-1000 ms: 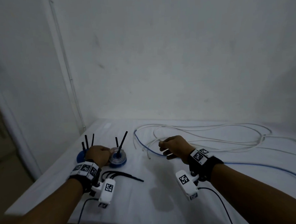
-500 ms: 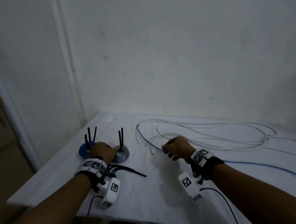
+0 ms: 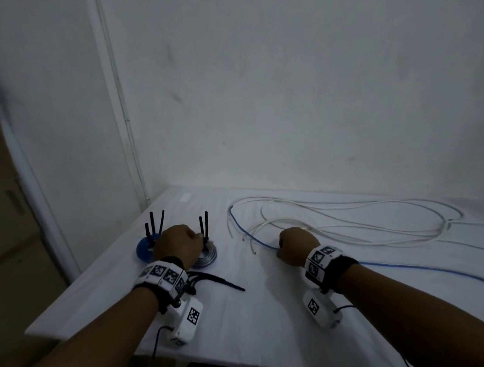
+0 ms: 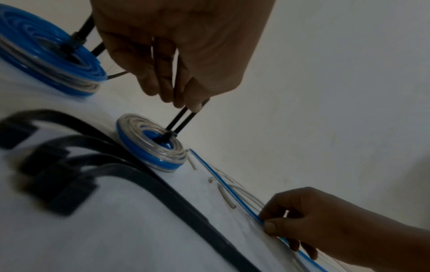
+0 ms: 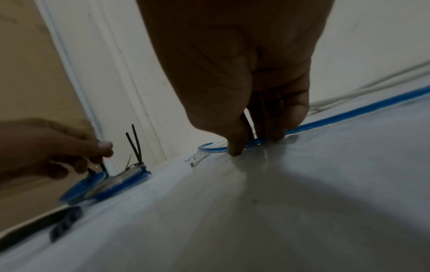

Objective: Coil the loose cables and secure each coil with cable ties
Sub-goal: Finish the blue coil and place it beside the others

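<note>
Just left of centre in the head view, a small blue-and-white coil (image 3: 206,254) lies on the white table (image 3: 242,318), black tie tails (image 3: 204,226) standing up from it. The left hand (image 3: 176,244) pinches those tails between thumb and fingertips (image 4: 186,99). A second tied blue coil (image 3: 143,247) sits beside it, further left. Toward the right, the right hand (image 3: 296,249) pinches the loose blue cable (image 3: 424,269) against the table. White cables (image 3: 349,228) loop behind. Spare black cable ties (image 3: 215,280) lie near the left wrist.
</note>
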